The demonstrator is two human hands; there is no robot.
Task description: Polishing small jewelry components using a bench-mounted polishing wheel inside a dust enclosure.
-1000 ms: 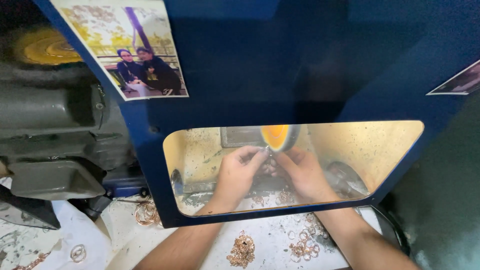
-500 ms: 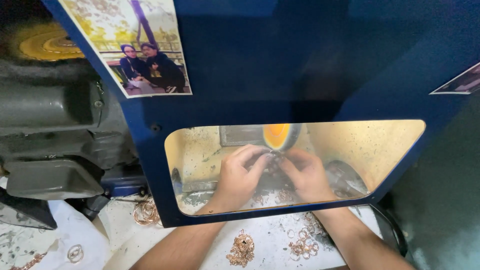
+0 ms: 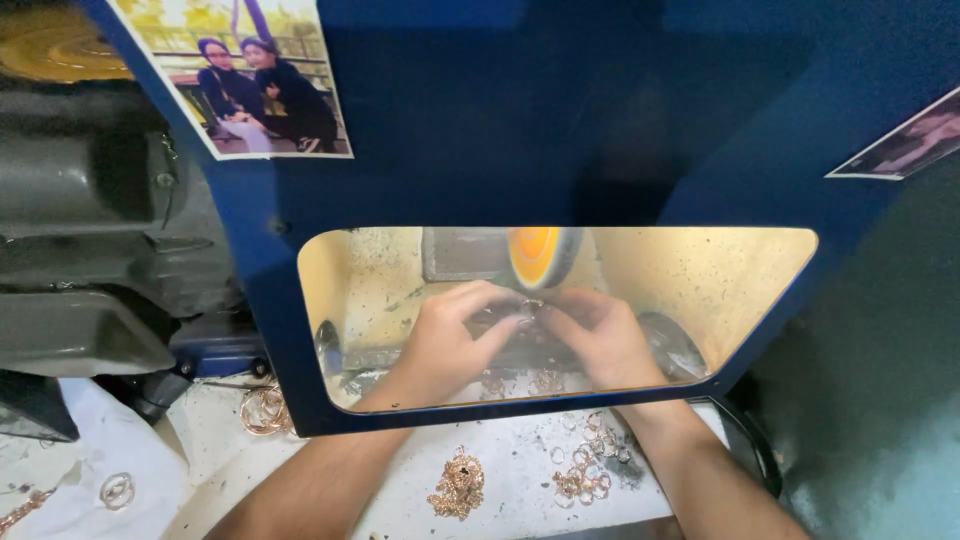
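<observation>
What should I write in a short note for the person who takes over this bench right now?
Left hand and right hand: both inside the blue hood's window, pinching one small metal piece against the orange-yellow buffing wheel.
On the white bench in front: a chain heap, loose rings, bangles to the left.
Done: cannot tell which pieces are polished.
Left: the piece is at the wheel; the front piles wait.

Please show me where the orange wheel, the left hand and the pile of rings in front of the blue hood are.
orange wheel [image 3: 538, 256]: head view, on its orange face.
left hand [image 3: 455, 340]: head view, on the back of the hand.
pile of rings [image 3: 585, 476]: head view, on the middle of the heap.
</observation>
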